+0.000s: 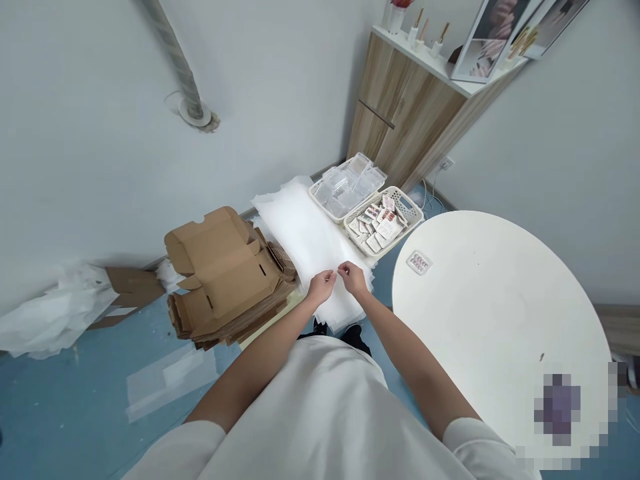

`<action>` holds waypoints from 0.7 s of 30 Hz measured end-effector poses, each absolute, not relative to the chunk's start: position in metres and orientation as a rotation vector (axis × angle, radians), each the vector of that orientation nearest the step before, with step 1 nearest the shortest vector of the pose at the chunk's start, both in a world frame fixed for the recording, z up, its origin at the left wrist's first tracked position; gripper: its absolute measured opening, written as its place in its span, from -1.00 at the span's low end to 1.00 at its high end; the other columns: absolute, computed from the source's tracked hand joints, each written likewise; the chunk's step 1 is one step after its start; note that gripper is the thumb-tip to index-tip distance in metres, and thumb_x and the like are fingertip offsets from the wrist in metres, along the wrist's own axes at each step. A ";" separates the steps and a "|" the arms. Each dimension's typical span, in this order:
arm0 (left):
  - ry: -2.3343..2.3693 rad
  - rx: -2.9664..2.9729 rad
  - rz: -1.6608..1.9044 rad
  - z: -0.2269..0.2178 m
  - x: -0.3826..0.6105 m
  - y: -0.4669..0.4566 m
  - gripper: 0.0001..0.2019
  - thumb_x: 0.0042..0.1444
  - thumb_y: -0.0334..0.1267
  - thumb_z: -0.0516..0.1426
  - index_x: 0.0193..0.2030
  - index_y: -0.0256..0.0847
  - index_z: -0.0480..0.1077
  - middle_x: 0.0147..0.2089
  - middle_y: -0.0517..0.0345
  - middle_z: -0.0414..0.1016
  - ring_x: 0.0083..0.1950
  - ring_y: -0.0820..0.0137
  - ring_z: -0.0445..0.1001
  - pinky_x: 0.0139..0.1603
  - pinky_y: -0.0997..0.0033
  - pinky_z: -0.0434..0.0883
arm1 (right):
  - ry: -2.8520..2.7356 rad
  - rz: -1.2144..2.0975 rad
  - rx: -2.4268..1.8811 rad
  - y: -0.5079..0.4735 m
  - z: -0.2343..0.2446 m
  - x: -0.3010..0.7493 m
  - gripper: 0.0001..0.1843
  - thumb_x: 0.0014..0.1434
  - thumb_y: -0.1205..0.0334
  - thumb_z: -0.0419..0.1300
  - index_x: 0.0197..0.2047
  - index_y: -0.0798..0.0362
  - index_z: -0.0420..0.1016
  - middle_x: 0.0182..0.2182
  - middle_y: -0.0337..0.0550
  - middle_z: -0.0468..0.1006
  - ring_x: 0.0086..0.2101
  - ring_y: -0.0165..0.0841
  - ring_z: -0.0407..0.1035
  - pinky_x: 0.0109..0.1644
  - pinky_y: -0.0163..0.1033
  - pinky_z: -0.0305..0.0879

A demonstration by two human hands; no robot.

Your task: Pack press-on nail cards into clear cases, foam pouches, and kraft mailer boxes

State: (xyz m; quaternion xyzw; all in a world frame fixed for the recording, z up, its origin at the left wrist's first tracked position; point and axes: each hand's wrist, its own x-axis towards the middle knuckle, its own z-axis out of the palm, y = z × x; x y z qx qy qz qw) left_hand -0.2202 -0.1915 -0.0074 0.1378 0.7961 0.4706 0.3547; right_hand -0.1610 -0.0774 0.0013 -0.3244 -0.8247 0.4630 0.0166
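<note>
My left hand [323, 287] and my right hand [353, 277] are close together over the near part of a stack of thin white sheets [306, 230]. The fingertips of each hand are pinched, almost meeting in the middle. Whatever lies between them is too small or too pale against the white sheets to make out. To the left of the stack is a pile of flattened brown cardboard boxes [235, 277]. Beyond my right hand sits a white basket [417, 215] filled with small printed cards or packets.
Another basket [314, 193] holds clear plastic boxes [345, 187]. A round white table [480, 300] at right carries a small clear pack [419, 263] with pinkish pieces. Behind stands a wooden cabinet [405, 100]. Plastic sheeting [55, 313] lies at left.
</note>
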 end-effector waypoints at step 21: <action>1.419 -0.161 1.732 0.003 -0.192 -0.207 -0.77 -0.16 -0.10 0.14 -0.49 -0.26 0.31 -0.50 0.21 0.35 -0.50 0.54 0.32 -0.44 0.51 0.27 | -2.027 2.072 -1.331 -0.088 0.025 -0.165 -0.46 -0.12 -0.02 0.20 -0.10 0.11 0.30 -0.30 -0.07 0.46 -0.37 -0.37 0.35 -0.30 -0.25 0.26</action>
